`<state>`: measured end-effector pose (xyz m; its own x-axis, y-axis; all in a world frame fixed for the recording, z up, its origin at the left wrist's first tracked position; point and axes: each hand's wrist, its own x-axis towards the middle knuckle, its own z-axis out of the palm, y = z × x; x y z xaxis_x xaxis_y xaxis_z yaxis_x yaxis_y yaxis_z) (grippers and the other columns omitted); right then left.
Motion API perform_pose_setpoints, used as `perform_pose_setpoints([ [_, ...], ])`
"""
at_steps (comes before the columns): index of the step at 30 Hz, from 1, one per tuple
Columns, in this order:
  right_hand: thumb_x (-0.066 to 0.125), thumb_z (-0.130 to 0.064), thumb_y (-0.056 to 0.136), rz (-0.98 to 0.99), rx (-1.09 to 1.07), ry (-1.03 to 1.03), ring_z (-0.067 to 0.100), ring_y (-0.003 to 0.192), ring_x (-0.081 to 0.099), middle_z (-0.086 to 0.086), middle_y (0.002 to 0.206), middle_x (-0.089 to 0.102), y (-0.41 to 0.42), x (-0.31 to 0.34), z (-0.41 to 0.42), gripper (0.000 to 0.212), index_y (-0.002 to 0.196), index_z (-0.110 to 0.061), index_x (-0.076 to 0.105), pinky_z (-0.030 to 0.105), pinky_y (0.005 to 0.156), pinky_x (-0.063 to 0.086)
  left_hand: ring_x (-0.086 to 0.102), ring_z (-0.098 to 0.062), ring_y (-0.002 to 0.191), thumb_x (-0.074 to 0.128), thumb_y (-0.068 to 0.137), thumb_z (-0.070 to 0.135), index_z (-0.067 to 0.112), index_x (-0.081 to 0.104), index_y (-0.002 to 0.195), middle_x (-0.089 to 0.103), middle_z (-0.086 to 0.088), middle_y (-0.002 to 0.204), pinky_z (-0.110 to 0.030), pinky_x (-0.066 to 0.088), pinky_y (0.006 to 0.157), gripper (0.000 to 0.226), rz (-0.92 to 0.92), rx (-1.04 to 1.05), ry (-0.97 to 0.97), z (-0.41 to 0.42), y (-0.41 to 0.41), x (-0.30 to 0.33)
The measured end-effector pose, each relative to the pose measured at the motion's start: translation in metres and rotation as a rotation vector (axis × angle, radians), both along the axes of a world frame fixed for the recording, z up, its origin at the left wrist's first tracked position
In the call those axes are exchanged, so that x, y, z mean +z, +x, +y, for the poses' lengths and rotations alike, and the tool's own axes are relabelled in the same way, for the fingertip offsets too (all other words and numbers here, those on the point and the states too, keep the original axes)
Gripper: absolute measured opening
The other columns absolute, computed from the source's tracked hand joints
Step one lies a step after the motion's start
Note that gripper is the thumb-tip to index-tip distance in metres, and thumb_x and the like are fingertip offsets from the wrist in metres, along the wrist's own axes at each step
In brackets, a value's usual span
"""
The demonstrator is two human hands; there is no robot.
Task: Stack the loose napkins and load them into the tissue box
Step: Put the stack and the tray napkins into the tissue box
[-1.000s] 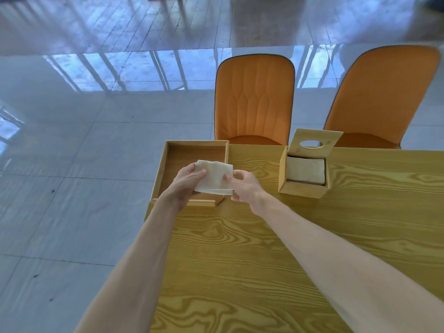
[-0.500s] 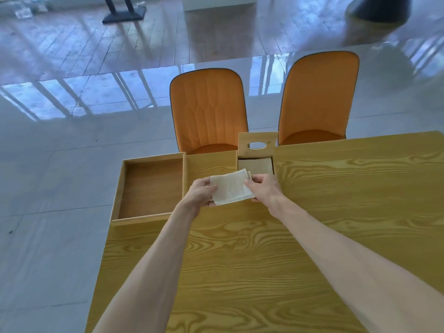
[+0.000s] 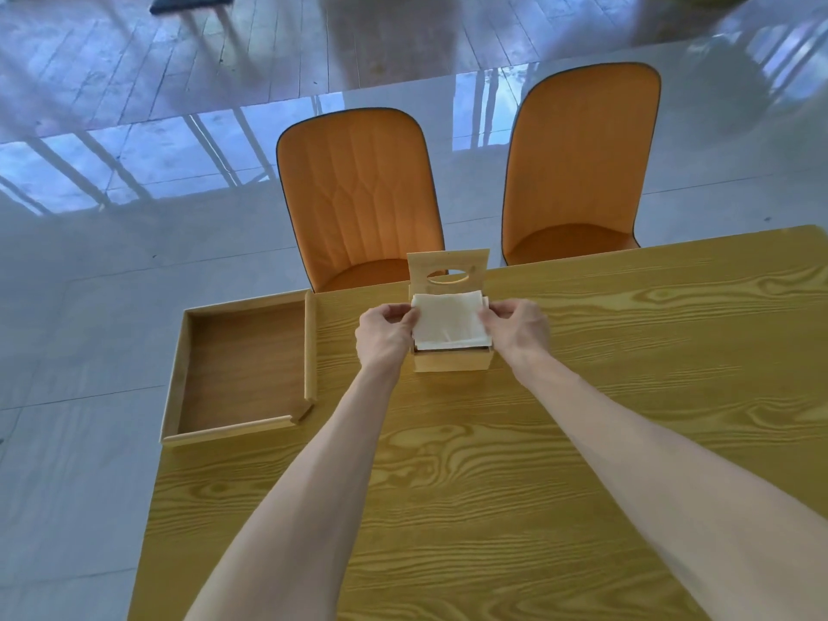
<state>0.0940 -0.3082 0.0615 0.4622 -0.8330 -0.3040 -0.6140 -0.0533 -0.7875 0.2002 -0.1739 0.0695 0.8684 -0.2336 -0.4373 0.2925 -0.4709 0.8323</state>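
From the head camera, a white napkin [image 3: 449,322] is seen lying over the open top of the wooden tissue box [image 3: 451,363], whose lid [image 3: 448,272] stands upright behind, each side edge pinched in the grip of the left hand [image 3: 386,334] and right hand [image 3: 516,326]. An empty wooden tray [image 3: 244,367] is set well to the left on the surface [image 3: 515,463], with two orange chairs [image 3: 360,197] beyond. Half a second earlier the napkin was held short of the box, in front of it.

left hand [image 3: 385,336]: fingers pinching | right hand [image 3: 517,327]: fingers pinching | arms extended
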Motion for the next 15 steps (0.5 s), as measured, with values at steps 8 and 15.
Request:
perform_pose_setpoints([
  [8,0.07,-0.039,0.089,0.107,0.013,-0.062,0.014,0.076,0.067,-0.002,0.096,0.078,0.009,-0.01,-0.011,0.025,0.101,-0.018,0.078,0.024,0.059,0.051,0.071,-0.014,0.084,0.07,0.09,0.034,0.022,0.076,0.105,0.077,0.004,0.103,-0.029,0.054,0.078,0.02,-0.113,-0.059,0.19,-0.014,0.005,-0.008],
  [15,0.071,-0.037,0.088,0.172,0.028,-0.128,0.017,0.073,0.068,-0.002,0.09,0.076,0.015,-0.014,-0.006,0.021,0.097,-0.019,0.074,0.025,0.055,0.05,0.07,-0.019,0.09,0.068,0.09,0.033,0.024,0.074,0.106,0.076,0.003,0.103,-0.034,0.057,0.076,0.018,-0.189,-0.092,0.315,-0.018,0.008,-0.011],
])
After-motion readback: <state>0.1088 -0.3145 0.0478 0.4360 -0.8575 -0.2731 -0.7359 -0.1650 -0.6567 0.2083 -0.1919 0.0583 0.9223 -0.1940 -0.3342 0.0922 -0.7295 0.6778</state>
